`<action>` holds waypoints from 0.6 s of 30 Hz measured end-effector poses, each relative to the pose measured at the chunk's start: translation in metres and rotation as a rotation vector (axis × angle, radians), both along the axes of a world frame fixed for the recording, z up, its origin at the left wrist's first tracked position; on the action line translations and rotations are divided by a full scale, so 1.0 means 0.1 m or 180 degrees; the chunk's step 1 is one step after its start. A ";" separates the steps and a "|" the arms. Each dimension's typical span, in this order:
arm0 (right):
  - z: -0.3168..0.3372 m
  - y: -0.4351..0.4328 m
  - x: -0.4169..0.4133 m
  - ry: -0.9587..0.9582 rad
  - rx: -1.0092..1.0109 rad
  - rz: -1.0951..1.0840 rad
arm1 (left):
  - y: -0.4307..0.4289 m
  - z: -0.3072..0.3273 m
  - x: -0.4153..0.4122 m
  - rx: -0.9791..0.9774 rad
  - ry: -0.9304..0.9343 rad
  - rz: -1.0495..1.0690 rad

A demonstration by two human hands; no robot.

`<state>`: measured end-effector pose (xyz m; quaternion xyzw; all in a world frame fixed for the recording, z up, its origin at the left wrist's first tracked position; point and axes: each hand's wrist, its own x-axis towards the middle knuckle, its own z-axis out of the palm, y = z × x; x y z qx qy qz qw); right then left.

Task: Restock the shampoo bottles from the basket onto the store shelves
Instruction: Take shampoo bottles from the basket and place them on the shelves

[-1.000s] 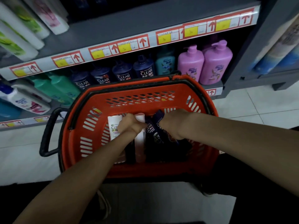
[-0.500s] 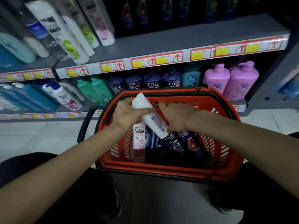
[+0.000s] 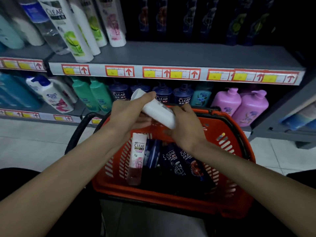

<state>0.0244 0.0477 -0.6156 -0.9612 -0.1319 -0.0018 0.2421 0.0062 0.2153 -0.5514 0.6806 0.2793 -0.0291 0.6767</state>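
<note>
A white shampoo bottle (image 3: 158,111) is held tilted above the red basket (image 3: 171,200), its cap pointing up and left. My left hand (image 3: 130,113) grips its upper part near the cap. My right hand (image 3: 186,127) holds its lower end, fingers curled round it. Inside the basket stands a white and pink CLEAR bottle (image 3: 137,156), with several dark blue CLEAR bottles (image 3: 174,161) lying beside it. The grey middle shelf (image 3: 179,53) has bare room in front of its dark bottles.
White and green bottles (image 3: 75,35) lean on the middle shelf's left. The lower shelf holds teal bottles (image 3: 92,94), dark CLEAR pump bottles (image 3: 183,96) and purple pump bottles (image 3: 249,106). The basket's black handle (image 3: 78,132) sticks out left. Tiled floor lies around.
Both hands lifted the white bottle out of the basket and raised it toward the shelves. My view tilted up, showing more of the upper shelf.
</note>
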 end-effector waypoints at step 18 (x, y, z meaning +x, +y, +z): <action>0.49 -0.04 -0.18 0.2945 0.4738 -0.0427 | 0.29 0.04 0.01 -0.0322 0.0039 -0.0231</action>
